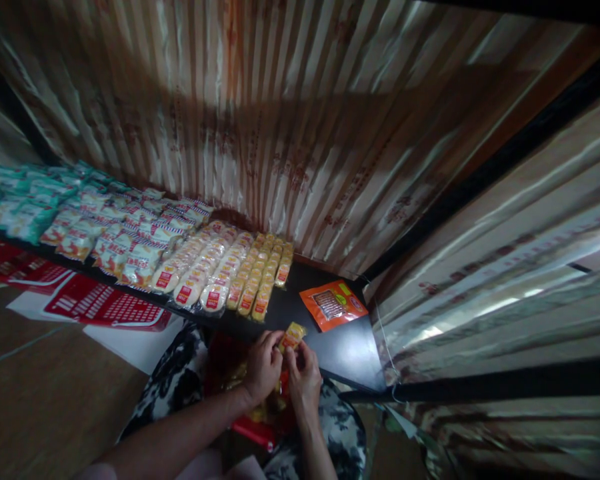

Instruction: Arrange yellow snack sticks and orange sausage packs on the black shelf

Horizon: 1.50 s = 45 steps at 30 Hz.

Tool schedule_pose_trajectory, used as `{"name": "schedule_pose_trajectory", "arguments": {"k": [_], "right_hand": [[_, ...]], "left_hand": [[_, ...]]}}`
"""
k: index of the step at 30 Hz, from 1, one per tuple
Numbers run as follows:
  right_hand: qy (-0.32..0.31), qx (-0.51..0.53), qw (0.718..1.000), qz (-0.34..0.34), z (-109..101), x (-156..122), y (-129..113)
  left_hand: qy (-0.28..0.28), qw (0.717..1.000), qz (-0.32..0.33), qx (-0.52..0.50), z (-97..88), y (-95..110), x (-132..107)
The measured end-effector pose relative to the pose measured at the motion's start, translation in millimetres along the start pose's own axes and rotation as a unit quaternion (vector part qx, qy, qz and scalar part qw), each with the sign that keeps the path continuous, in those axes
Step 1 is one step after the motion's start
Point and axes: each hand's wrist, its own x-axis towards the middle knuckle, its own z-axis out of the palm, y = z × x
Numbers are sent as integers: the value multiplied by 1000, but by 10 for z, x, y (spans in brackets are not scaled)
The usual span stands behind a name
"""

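Both hands meet at the near edge of the black bench [353,357], just below and left of the orange pouch [333,304], which lies flat, glossy and rectangular with a dark printed panel. The left hand [263,365] and the right hand [305,377] each have a closed grip on the small yellow packet [292,335]. Their fingertips pinch its lower end, so the crinkled wrapper tilts up over the bench edge. Left of the orange pouch, slim yellow packets [263,277] with red labels lie in tight overlapping rows. Farther left come round pale packets [200,277] in clear film, then red-and-white bags [130,250], then teal bags [25,200] at the far end. Bare smooth bench top shows around the orange pouch, right up to the corner, and this is the only open room on the surface. Below the orange pouch, under the hands, what looks like a red plastic bag [253,430] rests on the lap, which is in black-and-white patterned trousers [180,380]; the dim light blurs its contents. Behind and right of the orange pouch hangs ribbed, shiny striped sheeting [280,120] crossed by dark frame bars. Well left of and below it, red printed sheets [105,307] lie flat on the brown floor [45,400].
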Motion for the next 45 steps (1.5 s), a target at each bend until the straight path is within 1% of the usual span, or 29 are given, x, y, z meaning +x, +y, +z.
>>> {"name": "schedule_pose_trajectory", "arguments": {"k": [4,8,12,18,24,28,31,33,38,45], "right_hand": [[-7,-16,1000,-9,23,183,-44],[-21,-36,999,-22,86,321,-18],[-31,-49,998,-29,159,407,2],[-48,-71,996,-19,248,561,-4],[-66,-55,996,-27,331,739,-23],[-56,-34,997,-29,381,862,-67],[-70,-12,997,-35,420,945,-87],[-78,-11,996,-37,444,990,-99],[-76,-11,996,-41,490,1085,-166],[-104,-17,994,-33,554,1269,-258]], "left_hand": [[-7,1000,-22,-6,62,-4,89],[-11,999,-43,-13,91,-21,162],[-13,999,-40,-15,86,-32,232],[-10,999,-36,-9,99,-39,298],[3,999,-44,0,162,-54,382],[-8,999,-33,23,206,-26,463],[-20,999,-35,34,239,-26,525],[-17,999,-37,32,259,-49,566],[-2,999,-36,14,304,-121,669],[-10,998,-58,-7,325,-86,810]]}}
